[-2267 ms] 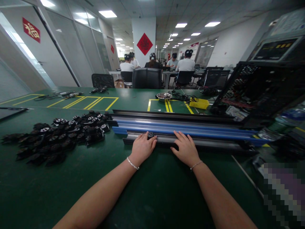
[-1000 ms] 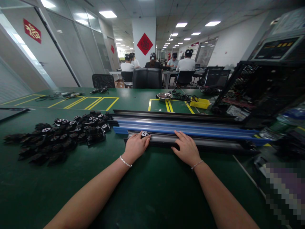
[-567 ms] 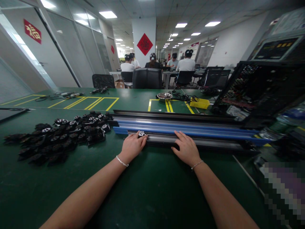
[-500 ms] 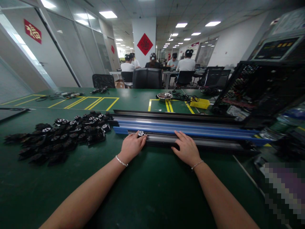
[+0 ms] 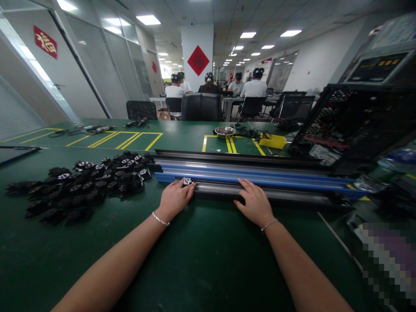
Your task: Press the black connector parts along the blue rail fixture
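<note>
A long black rail [image 5: 221, 188] lies crosswise in front of me, against a blue rail [image 5: 292, 181]. Near its left end, my left hand [image 5: 176, 197] is closed, thumb and forefinger around a small black-and-white part [image 5: 188, 181] that sits on the rail. My right hand [image 5: 255, 201] grips the black rail farther right, fingers over the top and thumb at the near side. Left of the rails spreads a heap of similar dark parts [image 5: 97, 180], some with white pieces on top. The underside of the held part is hidden by my fingers.
Another dark rail [image 5: 240, 157] lies behind the blue one. Farther back on the green table [image 5: 208, 268] are a metal bowl [image 5: 225, 131], black cables [image 5: 250, 130] and a yellow tray [image 5: 273, 141]. An open computer case [image 5: 351, 117] stands at right. Several people sit beyond.
My left hand has slid a little to the left along the rail with the small black-and-white part. My right hand stays in place on the rail.
</note>
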Tool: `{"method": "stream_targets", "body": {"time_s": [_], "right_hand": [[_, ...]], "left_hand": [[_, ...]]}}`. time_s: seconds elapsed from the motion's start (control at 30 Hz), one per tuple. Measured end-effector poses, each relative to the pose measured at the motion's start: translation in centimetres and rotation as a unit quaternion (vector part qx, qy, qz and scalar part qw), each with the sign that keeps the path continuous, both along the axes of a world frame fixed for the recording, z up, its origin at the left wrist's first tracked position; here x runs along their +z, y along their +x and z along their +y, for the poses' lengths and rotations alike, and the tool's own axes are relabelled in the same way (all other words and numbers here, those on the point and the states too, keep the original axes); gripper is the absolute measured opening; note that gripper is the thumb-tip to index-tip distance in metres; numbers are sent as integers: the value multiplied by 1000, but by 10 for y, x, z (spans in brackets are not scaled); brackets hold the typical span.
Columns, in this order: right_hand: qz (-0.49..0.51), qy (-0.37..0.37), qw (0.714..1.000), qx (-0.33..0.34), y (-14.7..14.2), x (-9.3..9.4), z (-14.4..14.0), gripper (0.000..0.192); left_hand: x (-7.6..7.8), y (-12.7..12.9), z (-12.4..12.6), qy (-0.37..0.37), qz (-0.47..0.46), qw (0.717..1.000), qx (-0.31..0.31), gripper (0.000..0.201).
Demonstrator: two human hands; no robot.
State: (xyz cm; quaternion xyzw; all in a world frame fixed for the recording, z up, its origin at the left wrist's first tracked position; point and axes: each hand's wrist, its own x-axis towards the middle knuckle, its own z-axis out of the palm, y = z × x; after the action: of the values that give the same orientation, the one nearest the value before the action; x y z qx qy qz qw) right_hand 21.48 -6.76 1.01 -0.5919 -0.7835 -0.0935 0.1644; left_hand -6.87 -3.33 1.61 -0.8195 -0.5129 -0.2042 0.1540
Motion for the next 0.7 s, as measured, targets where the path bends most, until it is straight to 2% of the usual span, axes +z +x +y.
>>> {"method": "stream_targets", "body": {"time_s": [0.7], "right_hand": [[1, 8, 1000, 2, 1, -2, 1, 18]], "left_hand": [[0, -21, 3, 5, 19, 999, 27, 34]]}}
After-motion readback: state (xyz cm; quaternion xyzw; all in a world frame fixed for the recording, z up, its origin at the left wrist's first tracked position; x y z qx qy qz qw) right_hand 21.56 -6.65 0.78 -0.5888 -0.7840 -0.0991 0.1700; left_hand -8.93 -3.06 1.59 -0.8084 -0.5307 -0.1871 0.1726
